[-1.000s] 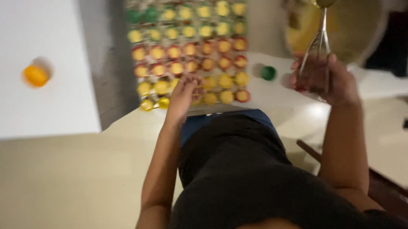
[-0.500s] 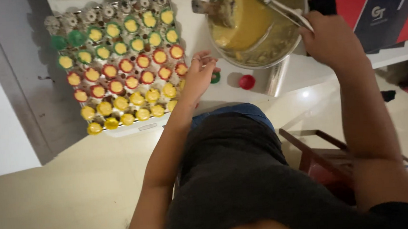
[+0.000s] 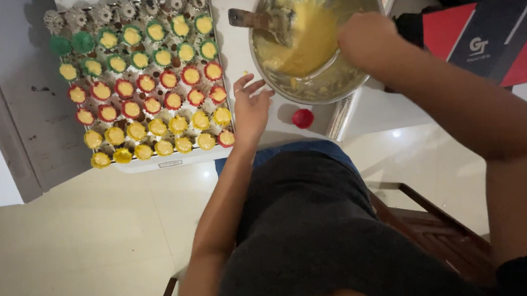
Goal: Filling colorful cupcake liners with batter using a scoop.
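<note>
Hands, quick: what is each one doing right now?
Left hand: open, fingers spread, resting on the counter between the tray of cups and the metal bowl.
Right hand: closed on a utensil handle, dipped in the yellow batter.

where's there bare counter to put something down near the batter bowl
Bare white counter runs between the cup tray and the metal bowl, though the left hand takes its lower end. A small patch holds only the red cap. The tray itself is packed with cups.
</note>
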